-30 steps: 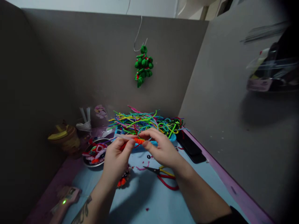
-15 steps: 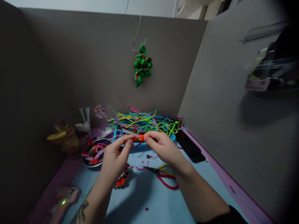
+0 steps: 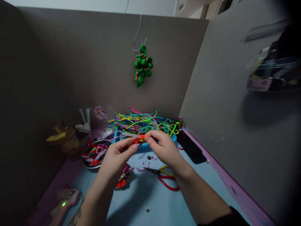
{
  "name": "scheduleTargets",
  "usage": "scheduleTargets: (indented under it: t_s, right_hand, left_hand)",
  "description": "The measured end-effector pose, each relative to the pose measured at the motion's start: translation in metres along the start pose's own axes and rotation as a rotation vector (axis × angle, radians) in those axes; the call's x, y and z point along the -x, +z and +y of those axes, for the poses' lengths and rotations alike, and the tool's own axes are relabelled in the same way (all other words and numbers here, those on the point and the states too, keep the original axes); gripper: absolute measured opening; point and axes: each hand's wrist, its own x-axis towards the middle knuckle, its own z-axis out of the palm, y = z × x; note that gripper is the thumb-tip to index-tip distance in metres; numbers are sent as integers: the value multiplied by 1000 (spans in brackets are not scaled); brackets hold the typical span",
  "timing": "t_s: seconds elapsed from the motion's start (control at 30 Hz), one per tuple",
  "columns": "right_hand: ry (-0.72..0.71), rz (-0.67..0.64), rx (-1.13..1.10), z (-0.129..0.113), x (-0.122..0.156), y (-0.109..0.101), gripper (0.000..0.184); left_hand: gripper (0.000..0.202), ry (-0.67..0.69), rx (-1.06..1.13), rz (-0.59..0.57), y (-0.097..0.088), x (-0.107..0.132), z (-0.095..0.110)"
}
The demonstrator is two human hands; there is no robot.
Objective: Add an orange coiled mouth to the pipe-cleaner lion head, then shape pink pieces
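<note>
My left hand (image 3: 116, 158) and my right hand (image 3: 162, 147) meet above the blue mat (image 3: 150, 201), both pinching a short orange pipe cleaner piece (image 3: 141, 137) wound on a thin white stick (image 3: 128, 135). The left fingers grip the stick's near end; the right fingertips pinch the orange coil. Just behind the hands lies a pile of coloured pipe cleaners (image 3: 145, 123) on a blue tray. Under the left wrist sits a small red and orange pipe cleaner figure (image 3: 122, 179).
Red and yellow scissors (image 3: 164, 177) lie on the mat by my right wrist. A bowl of pipe cleaner scraps (image 3: 94, 154), a brown cup (image 3: 62, 140), a pink glue gun (image 3: 63, 204) and a black phone (image 3: 191, 147) stand around. A green ornament (image 3: 142, 66) hangs on the partition.
The hands have risen slightly and drawn closer together. The orange coil between them looks shorter and more bunched than a second ago.
</note>
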Motion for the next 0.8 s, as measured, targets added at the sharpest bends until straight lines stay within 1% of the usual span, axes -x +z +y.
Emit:
scheduleTargets:
  t_s: [0.13, 0.33, 0.53, 0.67, 0.8]
  right_hand:
    - [-70, 88, 77, 0, 3, 4, 19]
    - [-162, 160, 150, 0, 6, 9, 16]
    - [-180, 210, 177, 0, 8, 12, 14]
    - [-211, 235, 194, 0, 7, 12, 12]
    - [-231, 296, 216, 1, 7, 14, 11]
  left_hand:
    - [25, 1, 26, -11, 3, 1, 0]
    - [26, 19, 23, 6, 4, 5, 3]
    - [31, -3, 28, 59, 6, 6, 3]
    - [30, 21, 18, 55, 7, 5, 4]
    - [28, 19, 27, 56, 8, 6, 2]
